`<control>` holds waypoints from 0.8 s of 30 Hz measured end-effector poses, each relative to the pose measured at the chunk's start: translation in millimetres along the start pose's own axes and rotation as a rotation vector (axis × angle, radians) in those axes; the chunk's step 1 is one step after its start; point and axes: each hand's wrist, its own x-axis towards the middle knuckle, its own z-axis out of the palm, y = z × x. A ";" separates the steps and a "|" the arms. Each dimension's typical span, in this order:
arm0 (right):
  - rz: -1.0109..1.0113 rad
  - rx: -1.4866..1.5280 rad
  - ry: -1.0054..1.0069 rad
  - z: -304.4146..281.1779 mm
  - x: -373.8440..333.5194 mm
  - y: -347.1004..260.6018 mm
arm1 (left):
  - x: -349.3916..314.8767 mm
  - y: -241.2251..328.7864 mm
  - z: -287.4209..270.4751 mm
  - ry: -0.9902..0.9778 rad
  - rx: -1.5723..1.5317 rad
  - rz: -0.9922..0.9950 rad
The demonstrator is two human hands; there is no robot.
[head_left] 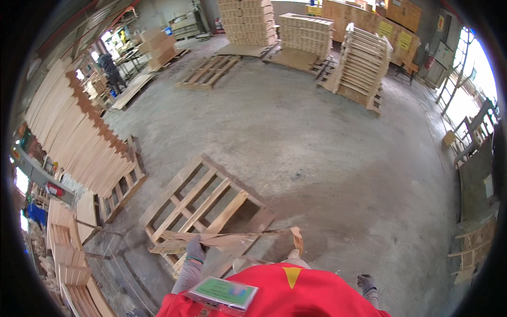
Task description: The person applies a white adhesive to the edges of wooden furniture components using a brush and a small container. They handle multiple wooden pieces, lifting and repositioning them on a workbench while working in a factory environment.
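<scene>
My left hand (195, 249), in a grey glove, is closed on the edge of a long, thin brown sheet (224, 240) that looks like cardboard. The sheet stretches across in front of my body, with a curled end near my foot. Just beyond it, a slatted wooden pallet (203, 198) lies on the floor; the sheet covers its near part. At my right side hangs my right hand (365, 281), also gloved, with its fingers curled and nothing visible in them. No object touches it.
To the left rises a leaning stack of wooden boards (79, 127) on a pallet, with stacked wooden parts (74, 264) nearer. Another pallet (208, 71) and slatted stacks (364, 63) stand far ahead. A person (111, 71) stands at the far left. Racks (472, 134) line the right.
</scene>
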 end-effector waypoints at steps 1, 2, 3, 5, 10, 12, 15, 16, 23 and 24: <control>0.047 -0.094 0.049 -14.2 10.4 -15.3 | 3.0 -3.9 20.1 -0.013 -0.042 -0.014; 0.010 -0.079 0.025 -29.1 23.4 -34.5 | 9.8 -5.7 41.5 -0.080 -0.033 -0.047; -0.028 -0.079 0.003 -46.6 40.0 -54.2 | 20.3 -7.6 56.0 -0.138 -0.034 -0.088; -0.103 -0.163 0.078 -57.9 69.6 -85.4 | 30.6 -21.6 106.4 -0.192 -0.074 -0.062; -0.208 0.049 0.083 12.2 137.7 -216.4 | 72.6 -20.3 235.5 -0.203 0.009 -0.198; -0.211 0.155 -0.107 42.3 161.9 -262.4 | 100.6 -25.2 291.2 -0.253 0.035 -0.232; -0.288 0.001 -0.184 72.1 202.9 -335.7 | 145.6 -31.0 372.0 -0.339 0.087 -0.239; -0.262 0.016 -0.160 78.9 219.6 -357.5 | 165.7 -32.3 395.9 -0.368 0.083 -0.226; -0.040 -0.088 0.195 43.6 328.6 -410.1 | 267.8 -15.8 587.8 -0.466 0.137 -0.324; -0.023 -0.071 0.245 37.6 333.2 -409.6 | 280.4 -10.5 610.8 -0.448 0.166 -0.306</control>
